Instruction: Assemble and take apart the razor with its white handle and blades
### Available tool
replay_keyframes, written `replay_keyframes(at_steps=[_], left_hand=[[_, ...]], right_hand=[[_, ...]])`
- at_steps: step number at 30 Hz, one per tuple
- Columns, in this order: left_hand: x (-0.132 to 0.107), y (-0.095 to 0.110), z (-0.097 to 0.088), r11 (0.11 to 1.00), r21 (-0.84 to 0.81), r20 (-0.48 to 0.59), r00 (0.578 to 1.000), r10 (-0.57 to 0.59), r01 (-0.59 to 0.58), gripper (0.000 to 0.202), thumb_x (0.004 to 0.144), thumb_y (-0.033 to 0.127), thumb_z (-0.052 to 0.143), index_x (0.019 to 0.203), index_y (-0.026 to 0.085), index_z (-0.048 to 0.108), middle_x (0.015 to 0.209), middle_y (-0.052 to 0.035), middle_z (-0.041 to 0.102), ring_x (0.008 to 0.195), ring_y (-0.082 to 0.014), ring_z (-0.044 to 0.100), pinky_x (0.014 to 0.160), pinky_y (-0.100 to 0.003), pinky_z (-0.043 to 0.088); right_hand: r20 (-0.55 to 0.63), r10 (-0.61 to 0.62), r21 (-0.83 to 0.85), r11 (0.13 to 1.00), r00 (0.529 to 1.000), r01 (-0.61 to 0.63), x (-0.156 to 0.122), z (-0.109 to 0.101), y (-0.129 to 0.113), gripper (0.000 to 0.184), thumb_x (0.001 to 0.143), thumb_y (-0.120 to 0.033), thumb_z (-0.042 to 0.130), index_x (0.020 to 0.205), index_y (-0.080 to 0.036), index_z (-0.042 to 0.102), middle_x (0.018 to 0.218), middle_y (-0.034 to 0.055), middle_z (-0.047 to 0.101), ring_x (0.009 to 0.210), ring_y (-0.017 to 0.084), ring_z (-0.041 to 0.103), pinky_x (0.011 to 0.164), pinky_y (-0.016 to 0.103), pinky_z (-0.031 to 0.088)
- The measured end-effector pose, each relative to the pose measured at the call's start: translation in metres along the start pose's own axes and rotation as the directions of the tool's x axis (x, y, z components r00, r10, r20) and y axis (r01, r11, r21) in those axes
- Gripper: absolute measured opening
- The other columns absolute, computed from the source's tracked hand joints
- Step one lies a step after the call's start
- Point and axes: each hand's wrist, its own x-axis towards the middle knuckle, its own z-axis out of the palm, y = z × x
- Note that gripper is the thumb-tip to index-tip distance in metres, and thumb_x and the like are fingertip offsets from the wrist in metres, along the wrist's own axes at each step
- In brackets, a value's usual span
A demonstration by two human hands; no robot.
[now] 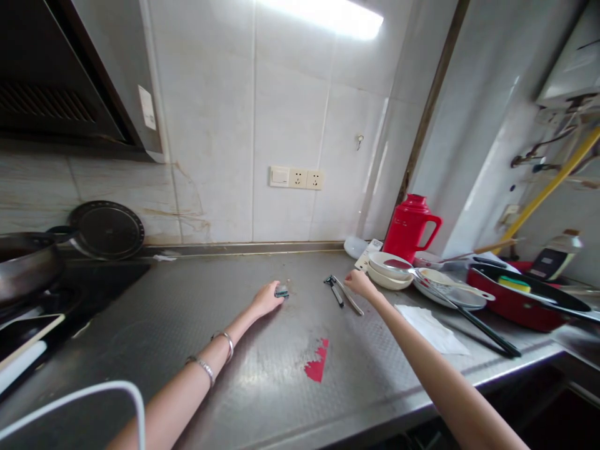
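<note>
My left hand rests on the steel counter, fingers curled over a small dark object that I cannot name. Two metal bangles sit on that wrist. My right hand reaches to the far end of a metal peeler-like tool lying on the counter, its fingers bent and touching the tool's upper end. A red smear marks the counter between my forearms.
Stacked white bowls, a red thermos jug, a plate with a long utensil and a red pan crowd the right. A paper sheet lies near my right arm. A wok and a stove are at the left.
</note>
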Motion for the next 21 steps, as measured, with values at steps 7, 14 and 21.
replay_keyframes(at_steps=[7, 14, 21], left_hand=[[-0.007, 0.011, -0.011, 0.986, -0.034, -0.068, 0.985, 0.158, -0.161, 0.052, 0.069, 0.031, 0.065, 0.117, 0.014, 0.053, 0.109, -0.0108, 0.063, 0.102, -0.0225, 0.057, 0.09, -0.033, 0.042], [-0.027, 0.039, -0.022, 0.949, -0.117, 0.008, 0.956, 0.295, -0.292, 0.065, 0.07, 0.034, 0.066, 0.128, 0.017, 0.042, 0.117, -0.0099, 0.059, 0.109, -0.0228, 0.053, 0.094, -0.035, 0.04], [-0.047, 0.062, -0.035, 0.945, -0.124, 0.07, 0.948, 0.312, -0.302, 0.061, 0.073, 0.034, 0.062, 0.129, 0.022, 0.042, 0.127, -0.0071, 0.052, 0.115, -0.0218, 0.049, 0.097, -0.031, 0.037]], right_hand=[[0.015, -0.316, 0.072, 0.947, 0.949, 0.314, -0.015, -0.025, -0.038, 0.029, 0.073, -0.025, 0.057, 0.098, -0.019, 0.069, 0.089, 0.0051, 0.07, 0.082, 0.017, 0.062, 0.072, 0.022, 0.043], [0.213, -0.602, 0.205, 0.798, 0.77, 0.567, -0.046, -0.023, -0.093, 0.067, 0.06, -0.042, 0.071, 0.122, -0.021, 0.055, 0.104, 0.0058, 0.064, 0.078, 0.017, 0.06, 0.07, 0.026, 0.045], [0.262, -0.646, 0.184, 0.763, 0.717, 0.62, -0.06, -0.016, -0.11, 0.063, 0.06, -0.039, 0.073, 0.117, -0.018, 0.055, 0.103, 0.0084, 0.062, 0.08, 0.019, 0.06, 0.071, 0.029, 0.045]])
